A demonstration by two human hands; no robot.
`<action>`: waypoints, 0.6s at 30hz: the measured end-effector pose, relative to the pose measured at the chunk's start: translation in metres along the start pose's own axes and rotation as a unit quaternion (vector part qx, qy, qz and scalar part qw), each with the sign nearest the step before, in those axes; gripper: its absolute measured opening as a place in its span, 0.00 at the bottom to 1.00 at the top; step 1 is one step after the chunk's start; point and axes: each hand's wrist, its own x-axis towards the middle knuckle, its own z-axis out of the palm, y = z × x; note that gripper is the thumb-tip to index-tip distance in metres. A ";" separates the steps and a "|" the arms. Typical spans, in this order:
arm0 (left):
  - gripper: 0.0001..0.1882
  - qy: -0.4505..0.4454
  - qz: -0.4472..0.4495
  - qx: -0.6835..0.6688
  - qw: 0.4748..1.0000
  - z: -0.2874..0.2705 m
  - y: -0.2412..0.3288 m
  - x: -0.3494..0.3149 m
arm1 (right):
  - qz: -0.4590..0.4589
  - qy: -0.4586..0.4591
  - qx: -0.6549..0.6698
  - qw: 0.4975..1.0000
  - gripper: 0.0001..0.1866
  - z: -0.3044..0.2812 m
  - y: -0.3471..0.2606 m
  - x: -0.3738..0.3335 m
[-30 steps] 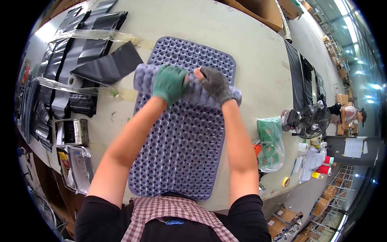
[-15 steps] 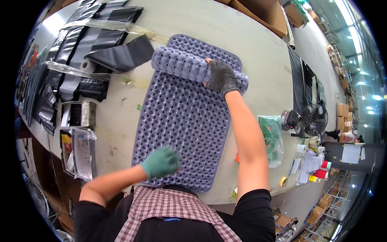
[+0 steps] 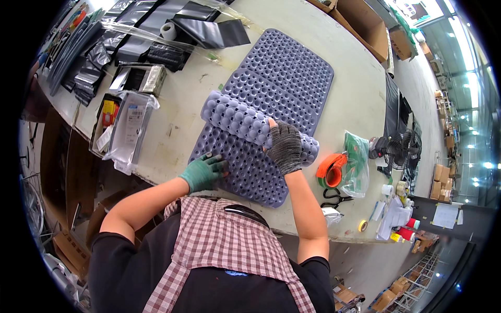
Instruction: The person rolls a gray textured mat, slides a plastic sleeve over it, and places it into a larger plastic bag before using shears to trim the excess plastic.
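Note:
A grey-purple bubbled bath mat (image 3: 250, 175) lies on the table in front of me, partly rolled. Its thick roll (image 3: 235, 119) runs across the middle. My right hand (image 3: 286, 146), in a dark grey glove with bare fingertips, grips the roll's right part, thumb on top. Flat on the mat's near left edge rests my left hand (image 3: 205, 172), green-gloved, fingers spread. Beyond the roll, more flat bubbled matting (image 3: 289, 65) stretches away, with an edge line across it; I cannot tell whether that is a second mat. The roll's underside is hidden.
Left on the table (image 3: 180, 112) are trays (image 3: 133, 125) and black plastic sheets (image 3: 214, 32). At right are an orange tape dispenser (image 3: 330, 169), scissors (image 3: 335, 198), a green item in a clear bag (image 3: 356, 164) and a fan (image 3: 404, 148). A carton (image 3: 362, 26) stands at the back.
The roll has come toward me, leaving a longer flat stretch beyond it. My left hand has settled with fingers spread on the mat. The view has turned, and the tape dispenser and scissors now show.

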 end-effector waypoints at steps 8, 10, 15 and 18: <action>0.14 -0.137 -0.036 -0.047 0.989 -0.022 0.008 0.013 | 0.015 -0.005 -0.003 1.000 0.46 0.004 -0.021 -0.024; 0.11 -0.042 -0.028 -0.005 0.999 -0.040 0.013 0.020 | 0.006 0.017 0.007 1.000 0.46 0.005 -0.019 -0.025; 0.06 0.301 0.025 0.114 0.946 -0.109 0.006 0.060 | -0.014 0.045 0.035 0.998 0.32 0.012 -0.013 -0.025; 0.05 0.266 -0.005 0.136 0.954 -0.122 -0.005 0.098 | -0.013 0.005 0.017 1.000 0.29 0.015 0.000 -0.022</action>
